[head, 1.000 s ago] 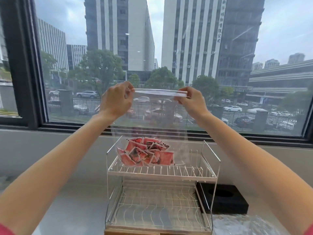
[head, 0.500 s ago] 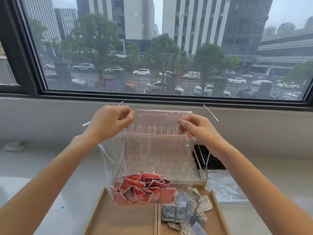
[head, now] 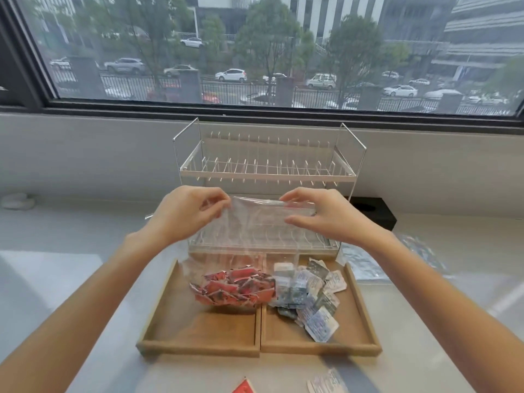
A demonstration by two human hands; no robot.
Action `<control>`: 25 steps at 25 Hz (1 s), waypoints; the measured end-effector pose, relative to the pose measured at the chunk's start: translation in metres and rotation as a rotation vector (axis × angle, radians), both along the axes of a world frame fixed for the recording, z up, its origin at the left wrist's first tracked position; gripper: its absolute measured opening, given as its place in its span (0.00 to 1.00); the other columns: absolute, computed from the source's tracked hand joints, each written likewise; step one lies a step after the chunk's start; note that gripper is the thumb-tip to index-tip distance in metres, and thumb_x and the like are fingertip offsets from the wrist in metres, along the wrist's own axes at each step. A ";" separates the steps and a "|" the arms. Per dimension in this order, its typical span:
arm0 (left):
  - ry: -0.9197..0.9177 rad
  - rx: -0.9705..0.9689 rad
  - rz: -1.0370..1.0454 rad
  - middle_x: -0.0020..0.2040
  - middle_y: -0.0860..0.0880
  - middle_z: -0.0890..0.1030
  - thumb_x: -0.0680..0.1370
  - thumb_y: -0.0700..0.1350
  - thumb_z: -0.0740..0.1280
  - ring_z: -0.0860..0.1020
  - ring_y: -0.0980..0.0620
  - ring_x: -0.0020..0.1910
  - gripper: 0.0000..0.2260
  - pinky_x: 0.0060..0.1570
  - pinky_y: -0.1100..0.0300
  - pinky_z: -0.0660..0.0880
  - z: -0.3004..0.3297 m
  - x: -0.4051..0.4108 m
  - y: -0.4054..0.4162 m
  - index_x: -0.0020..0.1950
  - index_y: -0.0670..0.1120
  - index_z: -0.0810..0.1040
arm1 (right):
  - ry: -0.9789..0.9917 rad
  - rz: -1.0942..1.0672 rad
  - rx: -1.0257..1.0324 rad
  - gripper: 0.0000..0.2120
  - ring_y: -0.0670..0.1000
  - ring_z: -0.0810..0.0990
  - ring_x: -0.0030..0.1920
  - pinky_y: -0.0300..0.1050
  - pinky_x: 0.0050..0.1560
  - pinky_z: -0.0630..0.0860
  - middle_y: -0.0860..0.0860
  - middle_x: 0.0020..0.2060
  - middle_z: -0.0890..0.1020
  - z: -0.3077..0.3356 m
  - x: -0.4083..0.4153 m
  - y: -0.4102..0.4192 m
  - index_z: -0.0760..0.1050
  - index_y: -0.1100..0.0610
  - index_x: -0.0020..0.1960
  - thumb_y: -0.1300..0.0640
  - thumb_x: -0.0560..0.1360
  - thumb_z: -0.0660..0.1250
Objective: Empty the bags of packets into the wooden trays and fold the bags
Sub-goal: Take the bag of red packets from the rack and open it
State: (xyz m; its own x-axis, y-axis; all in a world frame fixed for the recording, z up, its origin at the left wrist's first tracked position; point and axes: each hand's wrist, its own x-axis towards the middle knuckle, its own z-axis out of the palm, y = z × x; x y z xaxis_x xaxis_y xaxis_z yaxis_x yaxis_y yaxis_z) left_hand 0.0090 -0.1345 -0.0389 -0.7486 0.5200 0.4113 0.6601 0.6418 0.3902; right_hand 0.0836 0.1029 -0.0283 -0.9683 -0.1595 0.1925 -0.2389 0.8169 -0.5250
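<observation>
Both hands, left hand [head: 187, 214] and right hand [head: 320, 215], pinch the clear bag [head: 255, 231], now lowered from the window, red packets [head: 235, 287] resting in the left wooden tray [head: 198, 330].

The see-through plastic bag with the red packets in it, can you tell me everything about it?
The clear plastic bag hangs upright, thin and crinkly. The left hand and right hand pinch its top edge at either end. A heap of red packets fills its bottom, which sags onto the left wooden tray, touching the silver-blue packets in the right wooden tray.
</observation>
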 end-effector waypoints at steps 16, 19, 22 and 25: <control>-0.296 0.064 0.020 0.36 0.56 0.83 0.71 0.45 0.70 0.78 0.62 0.38 0.09 0.38 0.78 0.70 -0.022 -0.005 -0.052 0.35 0.58 0.78 | 0.030 -0.109 -0.076 0.04 0.46 0.83 0.41 0.50 0.53 0.79 0.48 0.37 0.83 -0.010 -0.010 0.021 0.78 0.52 0.44 0.58 0.74 0.65; -0.342 0.266 0.000 0.37 0.61 0.83 0.72 0.43 0.69 0.79 0.61 0.37 0.09 0.40 0.77 0.70 -0.028 -0.002 -0.043 0.36 0.57 0.77 | 0.000 -0.151 -0.011 0.05 0.49 0.82 0.48 0.53 0.55 0.78 0.50 0.43 0.84 -0.015 -0.012 0.023 0.77 0.53 0.49 0.55 0.75 0.64; -0.384 0.368 -0.082 0.36 0.60 0.84 0.72 0.40 0.68 0.82 0.61 0.40 0.09 0.42 0.75 0.73 -0.033 0.006 -0.023 0.37 0.54 0.77 | -0.043 -0.107 0.202 0.14 0.50 0.79 0.56 0.53 0.58 0.76 0.50 0.54 0.81 -0.015 -0.011 0.015 0.73 0.49 0.58 0.49 0.73 0.64; -0.353 0.375 -0.135 0.35 0.64 0.82 0.72 0.37 0.68 0.82 0.61 0.39 0.08 0.41 0.75 0.73 -0.034 0.013 -0.004 0.40 0.51 0.77 | -0.032 0.013 0.204 0.19 0.48 0.76 0.59 0.51 0.61 0.74 0.49 0.58 0.80 -0.011 -0.012 -0.004 0.70 0.48 0.63 0.48 0.72 0.66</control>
